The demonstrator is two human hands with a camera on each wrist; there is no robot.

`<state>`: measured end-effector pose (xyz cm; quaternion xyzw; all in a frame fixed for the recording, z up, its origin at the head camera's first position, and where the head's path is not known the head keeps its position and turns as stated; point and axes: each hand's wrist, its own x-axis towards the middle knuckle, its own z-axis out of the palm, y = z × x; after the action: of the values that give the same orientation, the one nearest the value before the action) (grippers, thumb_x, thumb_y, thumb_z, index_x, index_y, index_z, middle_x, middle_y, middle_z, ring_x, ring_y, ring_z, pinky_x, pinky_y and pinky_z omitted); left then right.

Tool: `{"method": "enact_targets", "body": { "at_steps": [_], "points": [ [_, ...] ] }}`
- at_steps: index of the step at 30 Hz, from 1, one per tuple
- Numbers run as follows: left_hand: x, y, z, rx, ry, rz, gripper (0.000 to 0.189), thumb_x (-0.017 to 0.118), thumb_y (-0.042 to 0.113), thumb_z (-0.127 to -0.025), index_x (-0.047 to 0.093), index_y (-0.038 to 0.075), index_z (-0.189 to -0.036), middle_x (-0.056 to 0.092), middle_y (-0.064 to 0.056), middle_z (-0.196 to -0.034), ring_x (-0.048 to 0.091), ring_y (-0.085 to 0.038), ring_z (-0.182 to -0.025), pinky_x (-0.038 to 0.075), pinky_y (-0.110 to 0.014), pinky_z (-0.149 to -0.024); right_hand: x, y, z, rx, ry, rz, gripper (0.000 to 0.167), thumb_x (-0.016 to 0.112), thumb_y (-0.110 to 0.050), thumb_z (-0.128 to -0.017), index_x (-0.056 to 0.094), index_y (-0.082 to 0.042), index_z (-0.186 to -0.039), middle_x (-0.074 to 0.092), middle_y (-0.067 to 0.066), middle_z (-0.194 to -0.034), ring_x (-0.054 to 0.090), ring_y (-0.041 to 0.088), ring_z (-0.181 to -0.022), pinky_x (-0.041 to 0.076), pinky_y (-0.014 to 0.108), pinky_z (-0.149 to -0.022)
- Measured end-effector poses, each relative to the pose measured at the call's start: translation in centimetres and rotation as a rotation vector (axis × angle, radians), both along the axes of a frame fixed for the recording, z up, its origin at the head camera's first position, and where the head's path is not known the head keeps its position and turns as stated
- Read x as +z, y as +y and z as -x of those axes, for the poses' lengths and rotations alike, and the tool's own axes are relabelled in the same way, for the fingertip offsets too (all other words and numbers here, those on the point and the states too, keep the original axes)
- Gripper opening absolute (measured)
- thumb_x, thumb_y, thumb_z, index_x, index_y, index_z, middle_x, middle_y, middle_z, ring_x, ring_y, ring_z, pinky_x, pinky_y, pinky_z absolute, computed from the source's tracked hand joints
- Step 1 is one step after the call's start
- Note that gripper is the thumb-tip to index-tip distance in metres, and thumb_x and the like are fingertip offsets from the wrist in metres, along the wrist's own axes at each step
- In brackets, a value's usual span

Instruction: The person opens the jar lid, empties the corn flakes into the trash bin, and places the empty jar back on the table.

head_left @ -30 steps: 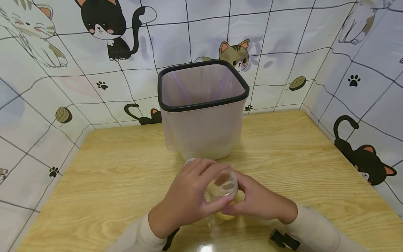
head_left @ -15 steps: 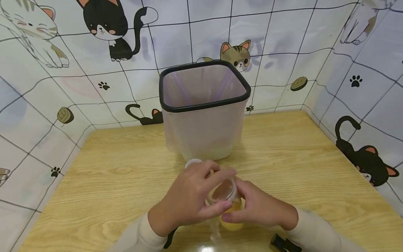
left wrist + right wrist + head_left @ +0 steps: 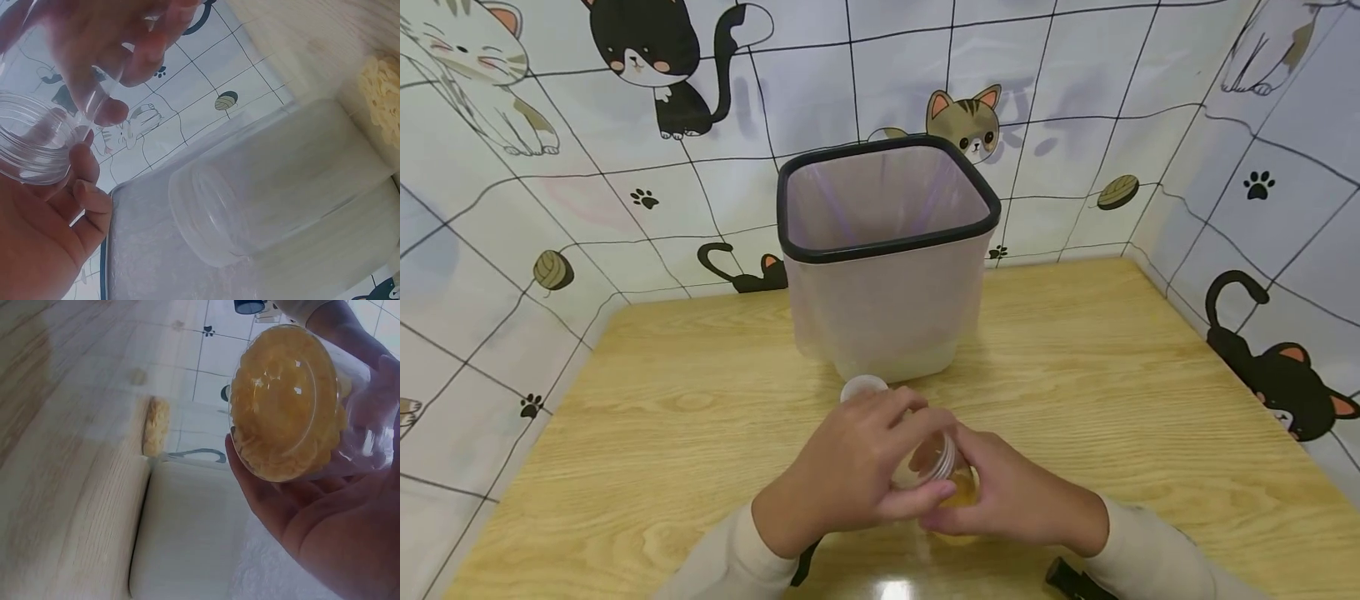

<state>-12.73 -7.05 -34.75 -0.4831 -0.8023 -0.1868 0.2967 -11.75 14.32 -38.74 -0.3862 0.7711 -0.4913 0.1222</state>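
Observation:
My right hand (image 3: 1011, 496) holds a clear plastic jar (image 3: 287, 403) with small yellow pieces, pasta-like, gathered at its base. The jar is tilted, its threaded mouth (image 3: 31, 140) turned toward my left hand (image 3: 842, 475). The left fingers and thumb curl round that mouth, and no lid shows on it. Behind my left hand stands a second clear jar (image 3: 281, 187), with more yellow pieces (image 3: 156, 425) at its bottom; its whitish round top (image 3: 862, 386) peeks out in the head view. Part of the left palm and whatever it covers are hidden.
A translucent pinkish bin (image 3: 887, 312) with a black rim stands just behind the second jar. All of this is on a wood-grain table (image 3: 700, 400). A cat-patterned sheet (image 3: 820, 92) rises at the back and sides.
The held jar has tipped, its mouth swinging left and its base toward the front right, so more yellow shows. My left hand stays round the mouth. Bin and second jar have not moved.

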Motion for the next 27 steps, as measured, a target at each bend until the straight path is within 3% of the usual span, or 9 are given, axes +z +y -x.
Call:
{"method": "enact_targets", "body": {
  "at_steps": [6,13,21,27],
  "points": [
    [-0.18,-0.03,0.08,-0.01,0.007,-0.015,0.037,0.072,0.046,-0.084,0.066,0.018,-0.108,0.062,0.005,-0.096,0.057,-0.009,-0.073,0.049,-0.022,-0.067,-0.42,-0.02,0.05,0.015,0.033,-0.006,0.061,0.081,-0.034,-0.084,0.043,-0.025,-0.13,0.063,-0.007,-0.109,0.063,0.004,-0.096,0.053,0.028,-0.086],
    [-0.25,0.09,0.14,0.006,-0.007,-0.022,0.033,0.056,0.046,-0.093,0.066,0.019,-0.109,0.06,0.005,-0.093,0.054,-0.008,-0.068,0.047,-0.02,-0.063,-0.33,-0.19,-0.14,-0.055,0.103,0.001,0.056,0.083,-0.031,-0.082,0.047,-0.025,-0.124,0.062,-0.009,-0.103,0.062,0.003,-0.09,0.054,0.028,-0.081],
    [-0.23,0.21,0.21,0.047,-0.022,-0.014,0.032,0.069,0.04,-0.083,0.067,0.021,-0.108,0.057,0.004,-0.09,0.044,-0.006,-0.058,0.039,-0.016,-0.056,-0.01,-0.35,-0.33,-0.094,0.097,-0.026,0.053,0.081,-0.034,-0.083,0.046,-0.024,-0.121,0.06,-0.008,-0.1,0.062,0.002,-0.089,0.055,0.027,-0.076],
    [-0.22,0.46,0.1,0.066,-0.036,-0.009,0.031,0.07,0.039,-0.08,0.067,0.023,-0.108,0.055,0.004,-0.089,0.04,-0.006,-0.056,0.035,-0.015,-0.054,-0.04,-0.33,-0.56,-0.126,0.113,-0.055,0.053,0.081,-0.036,-0.083,0.046,-0.026,-0.121,0.06,-0.013,-0.098,0.06,0.0,-0.086,0.053,0.025,-0.075]
  ]
}}
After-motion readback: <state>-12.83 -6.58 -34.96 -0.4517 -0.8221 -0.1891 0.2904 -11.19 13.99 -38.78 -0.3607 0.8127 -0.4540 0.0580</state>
